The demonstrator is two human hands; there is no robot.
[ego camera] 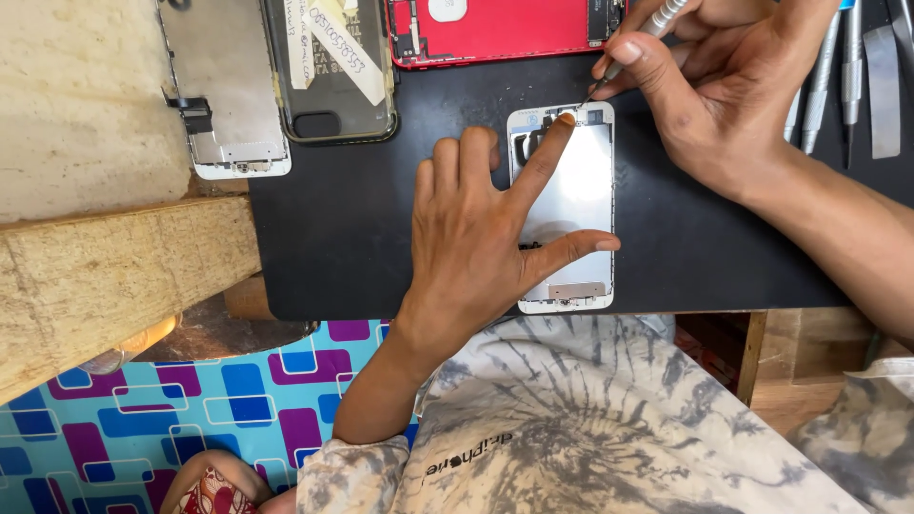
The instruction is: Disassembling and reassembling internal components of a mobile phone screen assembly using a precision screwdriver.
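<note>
A phone screen assembly (581,181) lies back side up, showing its silver metal plate, on a black work mat (381,228). My left hand (481,233) rests flat on it, the index finger pressing near its top edge and the thumb across its lower part. My right hand (719,86) grips a thin metal screwdriver (647,33) whose tip touches the top of the assembly beside my left index fingertip.
A second screen assembly (224,90) and a clear phone case with paper labels (328,71) lie at the upper left. A red phone body (495,29) sits at the top. Several metal tools (847,76) lie at the right. A wooden plank (114,276) borders the mat's left side.
</note>
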